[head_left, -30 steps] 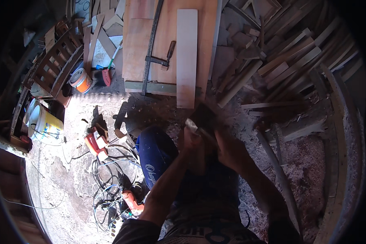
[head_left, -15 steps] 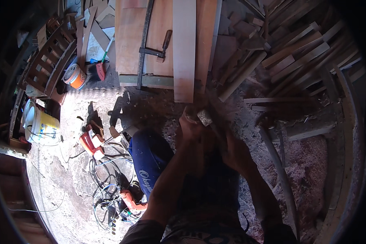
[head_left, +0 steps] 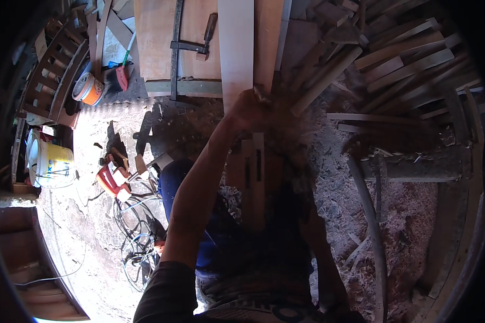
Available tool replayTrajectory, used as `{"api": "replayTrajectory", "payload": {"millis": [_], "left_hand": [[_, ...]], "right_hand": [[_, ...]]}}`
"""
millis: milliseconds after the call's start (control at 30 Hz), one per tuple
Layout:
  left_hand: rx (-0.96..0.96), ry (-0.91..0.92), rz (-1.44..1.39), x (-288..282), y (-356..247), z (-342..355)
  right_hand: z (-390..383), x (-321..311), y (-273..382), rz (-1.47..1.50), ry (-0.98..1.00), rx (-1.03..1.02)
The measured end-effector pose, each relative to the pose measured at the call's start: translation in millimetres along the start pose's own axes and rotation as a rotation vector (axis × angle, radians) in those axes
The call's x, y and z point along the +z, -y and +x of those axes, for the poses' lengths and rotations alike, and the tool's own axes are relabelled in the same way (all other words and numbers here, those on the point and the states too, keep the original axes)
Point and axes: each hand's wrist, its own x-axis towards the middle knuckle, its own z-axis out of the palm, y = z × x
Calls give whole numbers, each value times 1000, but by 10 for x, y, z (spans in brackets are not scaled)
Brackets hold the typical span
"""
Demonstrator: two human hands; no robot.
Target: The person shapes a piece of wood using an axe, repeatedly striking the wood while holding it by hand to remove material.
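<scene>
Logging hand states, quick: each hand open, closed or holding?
Left hand: closed; anything held can't be made out.
Right hand: dark and blurred; can't tell open or closed.

From where I stand, the person wears a dark grey shirt (head_left: 226, 280), almost black in this light, with large pale lettering (head_left: 267, 311) low in view across the front. The left sleeve (head_left: 170, 290) is loose and plain, its hem cut straight around the arm near the elbow; below it the forearm (head_left: 191, 202) and left hand (head_left: 246, 111) are bare. The trousers (head_left: 215, 262) are deep blue, brighter at the left knee (head_left: 172, 180), darkening to near black between the legs.
</scene>
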Motion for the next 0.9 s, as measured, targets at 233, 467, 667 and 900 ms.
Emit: {"api": "replayTrajectory", "payload": {"millis": [233, 467, 667, 900], "left_hand": [[167, -342, -273, -411, -700, -773], [236, -395, -506, -182, -555, -1004], [351, -403, -448, -29, -417, -1015], [258, -390, -479, 85, -304, -924]], "right_hand": [[104, 106, 5, -33, 35, -210], [158, 211, -27, -107, 25, -242], [135, 169, 0, -87, 13, -201], [160, 153, 9, -54, 2, -233]]}}
